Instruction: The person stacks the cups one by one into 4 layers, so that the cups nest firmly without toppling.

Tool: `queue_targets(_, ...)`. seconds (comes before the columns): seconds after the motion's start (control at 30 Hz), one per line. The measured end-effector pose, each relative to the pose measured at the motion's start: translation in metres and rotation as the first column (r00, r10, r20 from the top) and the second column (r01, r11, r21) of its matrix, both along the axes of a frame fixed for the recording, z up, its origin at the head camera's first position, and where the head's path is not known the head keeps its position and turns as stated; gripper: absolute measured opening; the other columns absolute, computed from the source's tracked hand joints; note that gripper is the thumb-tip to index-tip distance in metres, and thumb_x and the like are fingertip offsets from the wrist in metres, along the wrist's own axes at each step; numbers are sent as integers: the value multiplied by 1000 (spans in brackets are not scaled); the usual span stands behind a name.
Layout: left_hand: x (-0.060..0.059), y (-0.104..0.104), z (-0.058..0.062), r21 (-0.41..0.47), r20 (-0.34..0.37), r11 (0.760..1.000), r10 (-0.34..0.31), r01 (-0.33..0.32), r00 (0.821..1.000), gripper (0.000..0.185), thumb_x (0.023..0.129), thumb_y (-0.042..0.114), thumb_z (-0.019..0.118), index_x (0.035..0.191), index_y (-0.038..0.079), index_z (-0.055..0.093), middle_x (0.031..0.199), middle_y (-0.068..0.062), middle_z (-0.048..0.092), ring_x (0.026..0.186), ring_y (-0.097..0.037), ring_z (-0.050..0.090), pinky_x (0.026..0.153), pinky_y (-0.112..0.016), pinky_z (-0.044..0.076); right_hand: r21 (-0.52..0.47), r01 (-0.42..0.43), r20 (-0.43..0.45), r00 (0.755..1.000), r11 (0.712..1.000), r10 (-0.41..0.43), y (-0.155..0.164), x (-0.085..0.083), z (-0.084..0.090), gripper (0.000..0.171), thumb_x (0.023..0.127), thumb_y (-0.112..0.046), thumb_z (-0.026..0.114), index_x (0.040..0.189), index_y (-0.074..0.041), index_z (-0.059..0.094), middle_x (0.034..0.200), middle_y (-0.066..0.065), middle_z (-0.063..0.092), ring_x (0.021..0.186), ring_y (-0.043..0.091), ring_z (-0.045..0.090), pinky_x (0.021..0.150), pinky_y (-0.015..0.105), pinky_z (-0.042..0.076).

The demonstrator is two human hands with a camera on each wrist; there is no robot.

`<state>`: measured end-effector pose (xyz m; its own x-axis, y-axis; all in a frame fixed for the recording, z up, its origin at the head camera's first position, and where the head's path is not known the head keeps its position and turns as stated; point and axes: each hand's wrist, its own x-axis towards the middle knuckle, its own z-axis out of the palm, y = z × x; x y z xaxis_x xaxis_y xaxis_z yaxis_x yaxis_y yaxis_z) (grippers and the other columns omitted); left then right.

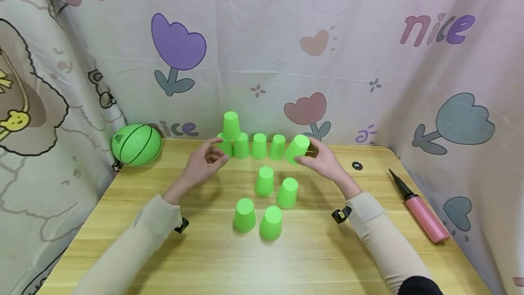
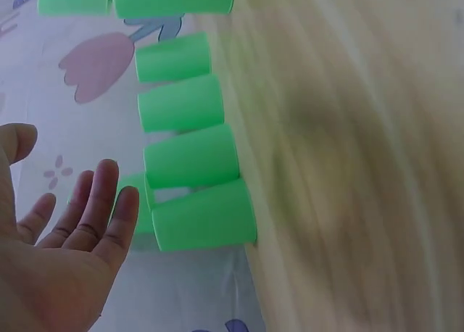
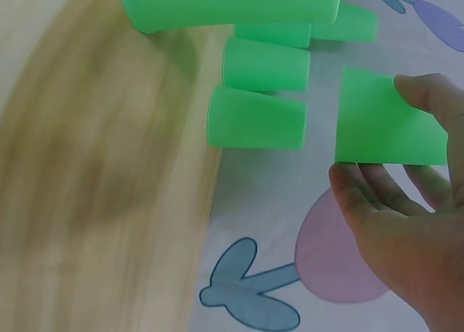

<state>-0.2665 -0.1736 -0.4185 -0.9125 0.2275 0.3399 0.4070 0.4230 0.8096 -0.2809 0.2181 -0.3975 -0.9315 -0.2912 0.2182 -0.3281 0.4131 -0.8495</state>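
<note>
My right hand (image 1: 323,160) pinches a bright green plastic cup (image 3: 388,122) between thumb and fingers. The held cup is upside down, slightly tilted and lifted, just right of a back row of upturned cups (image 1: 259,146). On the two leftmost cups of that row stands another upturned cup (image 1: 231,126). My left hand (image 1: 200,165) holds nothing; its fingers are loosely bent beside the row's left end. In the left wrist view, the left fingers (image 2: 98,209) partly cover the upper cup.
Nearer me on the wooden table (image 1: 196,258) stand two staggered pairs of upturned cups, including one cup (image 1: 265,181) and another cup (image 1: 271,223). A green ball (image 1: 137,144) sits at the back left. At right lie a black chip (image 1: 357,165) and a pink hand pump (image 1: 425,217). A printed curtain (image 1: 254,35) hangs behind.
</note>
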Motion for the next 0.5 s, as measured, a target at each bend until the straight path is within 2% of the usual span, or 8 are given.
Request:
queue_targets(0.17, 16, 7, -7, -22, 18, 999, -40, 40, 999, 50, 101, 21, 73, 145, 8, 55, 114, -16, 73, 103, -27, 71, 93, -36, 61, 0, -4, -25, 1000, 1000, 4, -11, -15, 4, 60, 91, -12, 81, 146, -9, 57, 135, 17, 67, 124, 38, 67, 104, 46, 60)
queue_targets(0.5, 43, 16, -19, -8, 34, 991, -135, 135, 990, 44, 99, 18, 74, 140, 8, 60, 125, -14, 73, 109, -26, 72, 97, -36, 61, 59, 27, -46, 999, 998, -25, -29, -48, 14, 60, 92, -19, 81, 147, -10, 57, 133, 15, 68, 122, 36, 68, 102, 48, 60)
